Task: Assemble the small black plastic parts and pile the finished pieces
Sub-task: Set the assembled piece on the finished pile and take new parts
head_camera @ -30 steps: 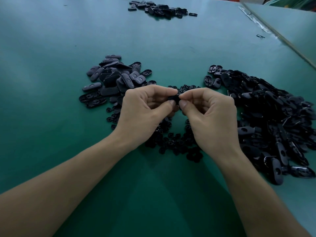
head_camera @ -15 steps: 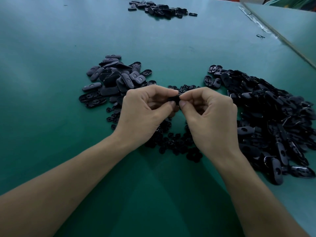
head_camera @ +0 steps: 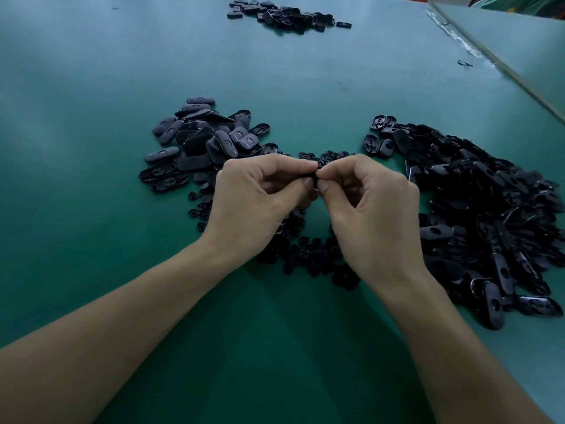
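Observation:
My left hand (head_camera: 256,197) and my right hand (head_camera: 370,209) meet above the middle of the green table, both pinching one small black plastic part (head_camera: 312,178) between thumbs and forefingers; most of the part is hidden by the fingertips. Under and between my hands lies a scatter of small black ring-like pieces (head_camera: 312,255). To the left sits a pile of black oval pieces (head_camera: 201,139). A larger heap of black oval shells (head_camera: 489,209) lies to the right.
Another pile of black parts (head_camera: 284,15) lies at the far edge of the green table (head_camera: 91,117). A single stray part (head_camera: 464,63) sits near a raised seam (head_camera: 501,68) running along the right side.
Both hands have stayed in place over the small pieces. The fingertips have closed tighter on the part, hiding more of it.

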Tool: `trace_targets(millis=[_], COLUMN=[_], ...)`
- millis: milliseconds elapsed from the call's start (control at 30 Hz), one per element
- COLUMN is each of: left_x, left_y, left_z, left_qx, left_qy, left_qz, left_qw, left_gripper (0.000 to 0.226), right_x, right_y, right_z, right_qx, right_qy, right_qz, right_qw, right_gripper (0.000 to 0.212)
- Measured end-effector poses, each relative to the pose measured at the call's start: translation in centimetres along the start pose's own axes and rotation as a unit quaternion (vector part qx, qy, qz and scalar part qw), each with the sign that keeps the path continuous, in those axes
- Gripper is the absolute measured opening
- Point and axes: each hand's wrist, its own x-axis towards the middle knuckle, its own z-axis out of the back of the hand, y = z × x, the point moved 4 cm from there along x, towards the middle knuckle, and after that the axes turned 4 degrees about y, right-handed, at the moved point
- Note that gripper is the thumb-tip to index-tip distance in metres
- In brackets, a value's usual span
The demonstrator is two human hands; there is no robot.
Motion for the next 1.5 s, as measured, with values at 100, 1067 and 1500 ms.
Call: trace_targets(millis=[100, 1067, 1500], left_x=[-0.04, 0.08, 0.08], left_y=[0.02, 0.33, 0.22], left_z=[-0.09, 0.17, 0.33], left_qx=[-0.002, -0.035, -0.036], left_qy=[0.006, -0.032, -0.026], left_qz=[0.003, 0.016, 0.017], left_qw=[1.0, 0.999, 0.999], left_gripper=[0.024, 0.023, 0.023], right_x=[-0.12, -0.05, 0.12], right_y=[0.04, 0.01, -0.59], right_z=[-0.12, 0.09, -0.13], right_qx=[-0.017, 0.034, 0.055], right_qy=[-0.012, -0.02, 0.02], right_qz=[-0.002, -0.02, -0.032], right_qw=[1.0, 0.999, 0.998], right_gripper=[0.014, 0.023, 0.024])
